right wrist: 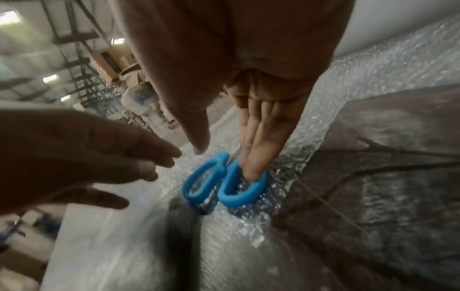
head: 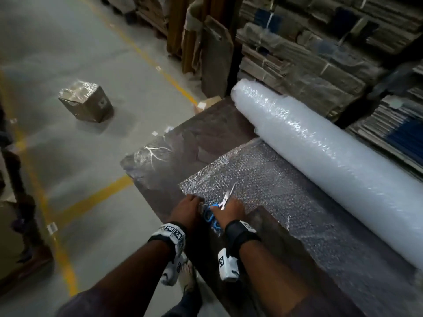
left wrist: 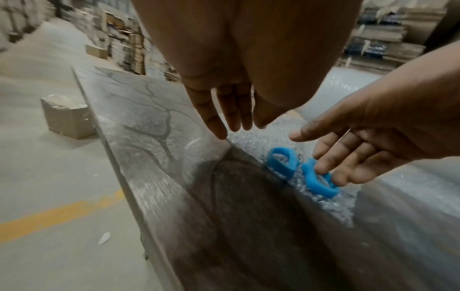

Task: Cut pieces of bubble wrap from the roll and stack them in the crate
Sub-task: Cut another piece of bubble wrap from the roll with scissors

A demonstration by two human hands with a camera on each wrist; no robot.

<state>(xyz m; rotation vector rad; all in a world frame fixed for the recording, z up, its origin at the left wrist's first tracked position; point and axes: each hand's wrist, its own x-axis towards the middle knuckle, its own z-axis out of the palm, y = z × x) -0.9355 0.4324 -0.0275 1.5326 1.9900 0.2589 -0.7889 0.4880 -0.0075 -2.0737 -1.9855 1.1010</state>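
Both forearms enter from the bottom of the head view and meet at its lower centre. The left hand (head: 188, 208) is extended, fingers straight and together, fingertips on the left edge of the unrolled sheet of clear bubble wrap (head: 270, 179); it holds nothing. The right hand (head: 230, 210) is also extended and not gripping: in the right wrist view its straight fingers (right wrist: 256, 157) rest on one loop of the blue-handled steel scissors (head: 220, 204), thumb clear of the handles. The scissors lie flat on the sheet, blades pointing toward the upper right of the frame.

The sheet runs from the large white roll of bubble wrap (head: 320, 161), which lies diagonally across the right half of the frame on the dark veined stone counter (head: 183, 145). Bare counter extends to the left of the sheet as far as the counter's left edge. Beyond that edge is grey floor (head: 68, 53) with yellow lines and a film-wrapped brown cardboard box (head: 85, 101) at centre left.
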